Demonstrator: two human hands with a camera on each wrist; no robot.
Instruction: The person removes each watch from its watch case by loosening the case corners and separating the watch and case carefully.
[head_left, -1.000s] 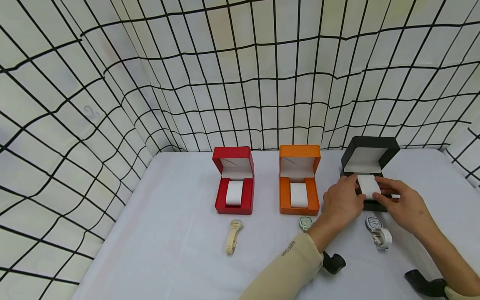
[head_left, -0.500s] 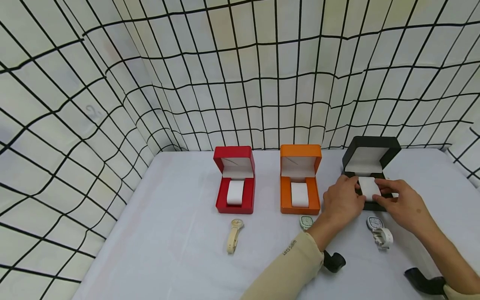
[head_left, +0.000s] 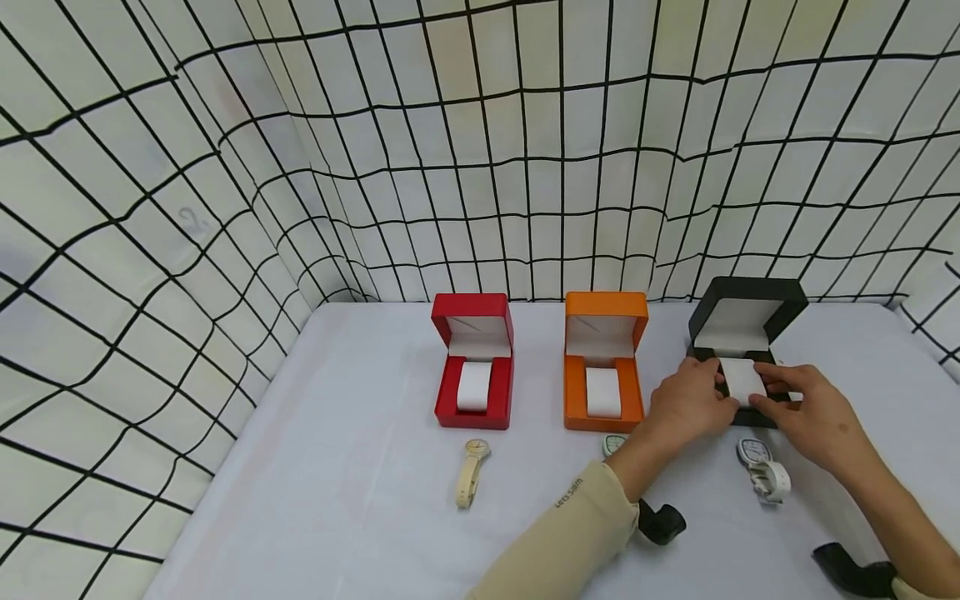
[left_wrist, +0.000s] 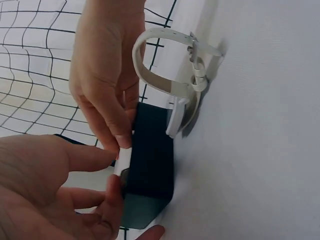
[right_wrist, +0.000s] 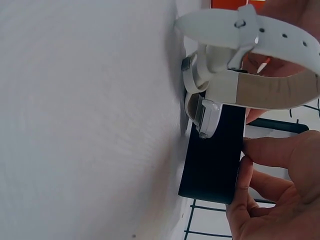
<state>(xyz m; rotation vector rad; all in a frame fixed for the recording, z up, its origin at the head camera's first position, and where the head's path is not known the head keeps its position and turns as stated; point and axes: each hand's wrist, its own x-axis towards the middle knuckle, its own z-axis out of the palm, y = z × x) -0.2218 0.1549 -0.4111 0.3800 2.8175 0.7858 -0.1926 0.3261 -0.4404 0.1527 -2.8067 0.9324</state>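
Observation:
At the right of the head view, an open black watch box stands with a white watch cushion in its base. My left hand holds the cushion's left side, fingers over the box edge. From the other side my right hand grips it between thumb and fingers. A white-strapped watch lies just in front of this box. In the right wrist view its buckled strap loops up close before the dark box wall, with the right fingers at the box's upper edge.
To the left stand an open orange box and an open red box, each with a white cushion. A beige watch lies before the red one. A green-cased watch is partly hidden by my left arm. Black mesh borders the table.
The white cushion sits slightly lower in the black box than a second ago, both hands staying on it. The head view has shifted a little; the left forearm has moved slightly left.

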